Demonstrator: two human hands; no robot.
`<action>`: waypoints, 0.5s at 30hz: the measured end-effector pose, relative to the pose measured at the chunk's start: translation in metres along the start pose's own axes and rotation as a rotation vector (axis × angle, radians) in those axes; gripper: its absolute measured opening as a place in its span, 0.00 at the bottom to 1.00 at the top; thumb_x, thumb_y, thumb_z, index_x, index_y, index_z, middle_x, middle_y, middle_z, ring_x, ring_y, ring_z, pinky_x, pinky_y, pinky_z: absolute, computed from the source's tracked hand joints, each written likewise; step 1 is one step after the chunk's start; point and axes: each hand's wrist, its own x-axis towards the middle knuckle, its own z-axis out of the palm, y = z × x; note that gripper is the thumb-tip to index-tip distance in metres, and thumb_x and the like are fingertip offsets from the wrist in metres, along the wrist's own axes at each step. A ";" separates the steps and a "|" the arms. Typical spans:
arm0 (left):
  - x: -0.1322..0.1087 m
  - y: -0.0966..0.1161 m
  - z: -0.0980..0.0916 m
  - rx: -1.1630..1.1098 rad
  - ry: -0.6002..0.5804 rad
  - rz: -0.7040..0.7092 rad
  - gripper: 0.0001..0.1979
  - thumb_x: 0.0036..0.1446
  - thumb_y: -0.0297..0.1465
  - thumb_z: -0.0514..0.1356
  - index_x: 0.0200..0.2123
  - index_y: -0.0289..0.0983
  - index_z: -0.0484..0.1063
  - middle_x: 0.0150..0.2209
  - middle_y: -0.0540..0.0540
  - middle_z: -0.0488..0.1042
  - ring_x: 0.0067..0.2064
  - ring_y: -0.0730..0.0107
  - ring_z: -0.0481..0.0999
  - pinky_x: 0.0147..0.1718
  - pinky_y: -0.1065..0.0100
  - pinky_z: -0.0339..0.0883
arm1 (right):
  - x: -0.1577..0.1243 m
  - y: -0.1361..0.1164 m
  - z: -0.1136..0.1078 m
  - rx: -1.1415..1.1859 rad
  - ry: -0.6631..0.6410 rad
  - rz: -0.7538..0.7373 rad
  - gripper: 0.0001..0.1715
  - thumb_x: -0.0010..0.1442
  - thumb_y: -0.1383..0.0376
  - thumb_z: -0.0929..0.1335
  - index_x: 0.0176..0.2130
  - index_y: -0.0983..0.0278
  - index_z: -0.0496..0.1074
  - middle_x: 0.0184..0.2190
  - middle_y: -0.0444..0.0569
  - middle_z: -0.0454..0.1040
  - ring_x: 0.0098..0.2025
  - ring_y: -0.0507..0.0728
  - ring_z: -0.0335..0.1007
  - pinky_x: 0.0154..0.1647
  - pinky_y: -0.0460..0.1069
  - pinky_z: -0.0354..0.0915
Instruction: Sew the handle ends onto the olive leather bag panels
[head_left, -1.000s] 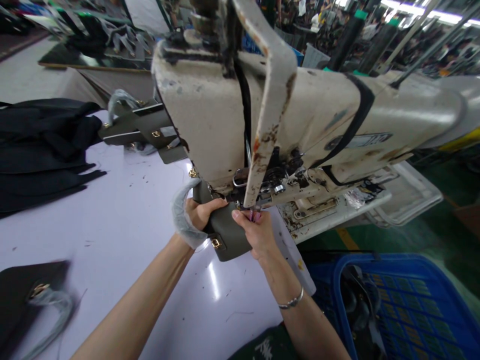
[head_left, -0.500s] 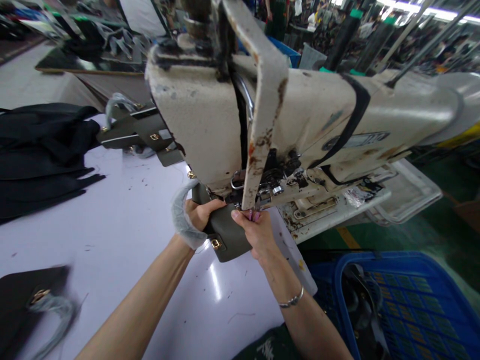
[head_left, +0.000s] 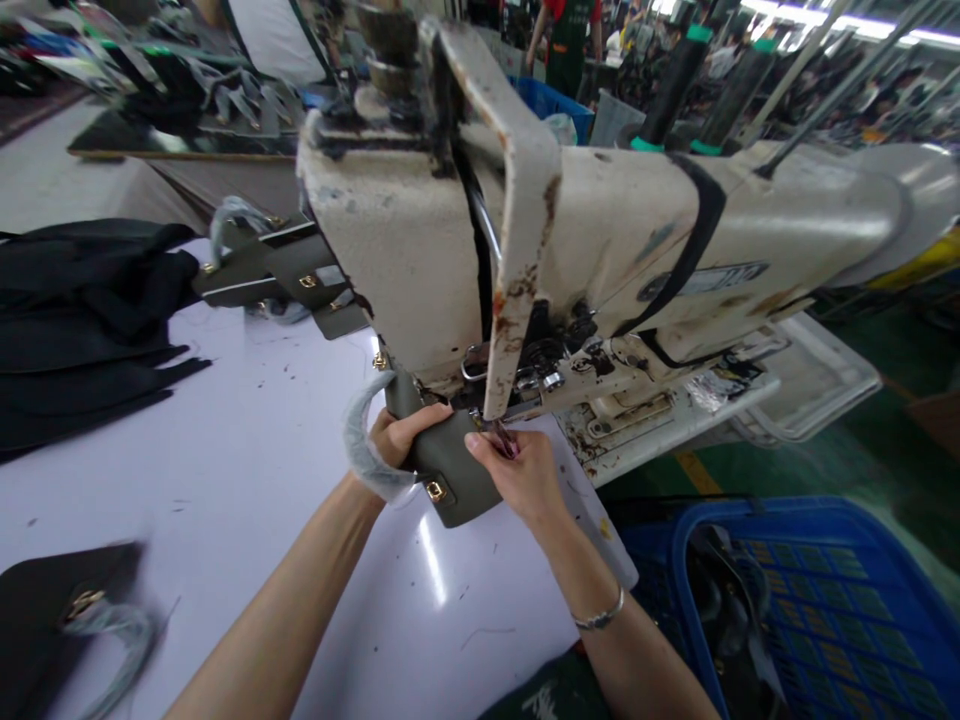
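A grey-green bag panel (head_left: 454, 465) lies under the needle area of a worn cream sewing machine (head_left: 405, 240). Its curved handle (head_left: 364, 440), wrapped in clear film, arches over my left wrist, and a gold buckle (head_left: 436, 491) sits at the handle's near end. My left hand (head_left: 397, 435) grips the panel's left side, with a finger stretched toward the presser foot. In my right hand (head_left: 525, 470), closed at the panel's right edge, are small pink-handled thread snips (head_left: 507, 440). Their tips point toward the needle area and are partly hidden.
Black fabric pieces (head_left: 82, 320) and more grey-green bag panels (head_left: 277, 265) lie left on the white table (head_left: 285, 400). Another panel with wrapped handle (head_left: 112, 625) is at near left. A blue basket (head_left: 840, 520) holding dark pieces stands at right. A person in an apron (head_left: 566, 45) is behind.
My right hand has drawn slightly back and right from the needle area, with the snips showing more. My left hand stays on the panel. The view has shifted a little.
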 end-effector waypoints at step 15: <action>-0.028 -0.022 0.052 -0.420 0.454 0.053 0.24 0.35 0.32 0.76 0.40 0.35 0.79 0.44 0.39 0.81 0.40 0.55 0.81 0.45 0.52 0.78 | 0.041 -0.003 -0.047 -0.022 -0.284 -0.046 0.15 0.55 0.58 0.75 0.24 0.64 0.74 0.21 0.42 0.67 0.27 0.51 0.60 0.29 0.46 0.56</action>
